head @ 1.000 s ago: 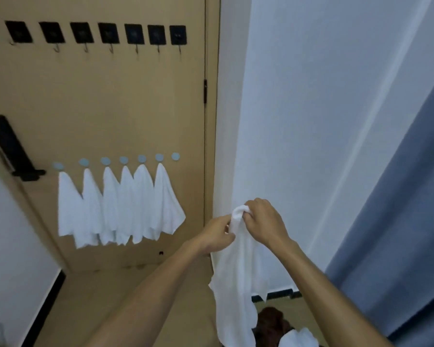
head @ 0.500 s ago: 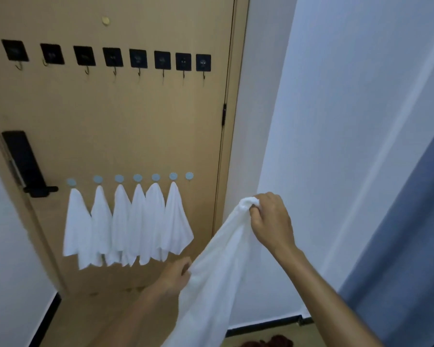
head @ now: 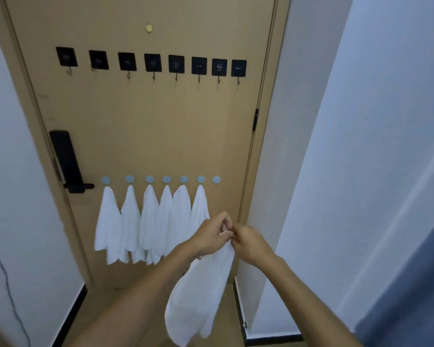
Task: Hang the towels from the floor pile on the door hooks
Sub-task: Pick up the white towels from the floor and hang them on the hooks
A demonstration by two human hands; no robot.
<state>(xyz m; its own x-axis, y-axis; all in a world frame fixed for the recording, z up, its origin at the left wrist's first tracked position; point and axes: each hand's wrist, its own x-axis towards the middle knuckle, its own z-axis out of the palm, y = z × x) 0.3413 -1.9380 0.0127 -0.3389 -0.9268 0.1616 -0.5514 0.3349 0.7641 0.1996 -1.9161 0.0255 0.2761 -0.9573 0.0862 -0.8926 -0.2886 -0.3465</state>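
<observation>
Hands are meeting again: left hand (head: pixel 212 236) and right hand (head: pixel 248 242) are both pinching the white towel's (head: pixel 201 296) loop, grip closed, readying it for the free blue hook (head: pixel 216 179).

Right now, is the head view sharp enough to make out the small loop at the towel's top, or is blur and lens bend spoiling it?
Head view: soft, dim; the towel loop between left hand and right hand is barely resolved; door edges bow from wide-angle distortion.
</observation>
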